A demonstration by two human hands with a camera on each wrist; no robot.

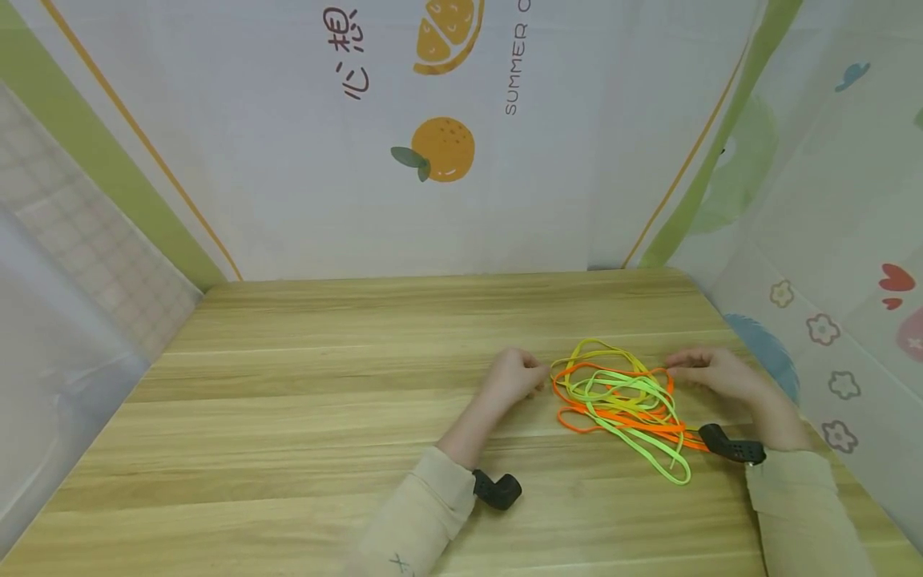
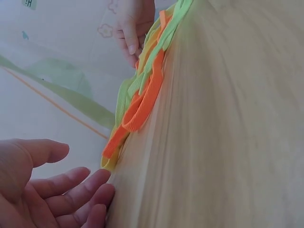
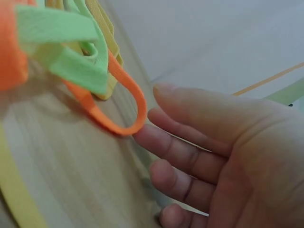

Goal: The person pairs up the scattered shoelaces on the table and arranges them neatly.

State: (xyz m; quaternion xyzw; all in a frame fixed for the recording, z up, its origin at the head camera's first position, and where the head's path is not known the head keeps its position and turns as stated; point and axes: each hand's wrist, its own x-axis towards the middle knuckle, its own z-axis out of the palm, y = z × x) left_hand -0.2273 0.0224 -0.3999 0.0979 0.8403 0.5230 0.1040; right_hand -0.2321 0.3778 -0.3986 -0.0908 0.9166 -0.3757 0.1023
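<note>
A loose tangle of flat shoelaces lies on the wooden table, right of centre in the head view. Green laces (image 1: 634,437), orange laces (image 1: 613,418) and yellow laces (image 1: 587,346) cross one another in loops. At the tangle's left edge is my left hand (image 1: 510,377), its fingertips right by a yellow loop (image 2: 108,163), thumb apart from the fingers. On the opposite side, my right hand (image 1: 714,373) has its fingers loosely bent, the index fingertip right at an orange loop (image 3: 135,109). Neither hand grips a lace.
The wooden table (image 1: 288,417) runs back to a white printed curtain (image 1: 288,200), with another printed sheet (image 1: 865,240) along the right side. Black wrist cameras (image 1: 497,490) sit on both wrists; the right one overlaps the lace ends in the head view.
</note>
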